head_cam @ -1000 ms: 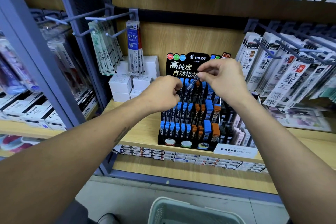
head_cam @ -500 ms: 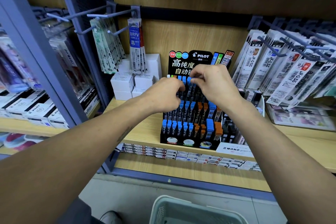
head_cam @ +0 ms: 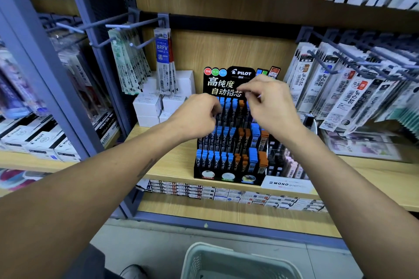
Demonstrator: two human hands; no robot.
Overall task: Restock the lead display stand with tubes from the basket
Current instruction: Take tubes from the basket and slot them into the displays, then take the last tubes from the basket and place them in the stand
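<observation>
Head view: both hands are raised to the top tier of the lead display stand (head_cam: 229, 165), which sits on the wooden shelf (head_cam: 172, 163) between white boxes (head_cam: 147, 106) on its left side and a MONO tray (head_cam: 285, 184) on its right. The stand is stepped in three rows so every cap shows from the front; blue-capped tubes (head_cam: 214, 157) fill the left slots, orange-capped tubes (head_cam: 240, 158) the slots beside them.

The left hand (head_cam: 195, 118) has its fingers curled inward at the top row's left end. The knuckles hide what, if anything, lies in that grip, so I cannot tell whether it holds stock. The likely reason for this posture is to keep spare tubes within reach of the other hand (a judgement, not an observation).

The right hand (head_cam: 269, 106) hovers just above the top row, thumb and forefinger drawn together near the header card (head_cam: 226, 84). A pale sliver shows by the fingers, too small to identify; its grip likewise cannot be determined.

The basket (head_cam: 197, 260) stands on the floor directly below the shelf, presumably to keep supply underfoot. Its contents are out of frame.

Most slots appear occupied; restocking seems well advanced, with work centred on the top tier.
</observation>
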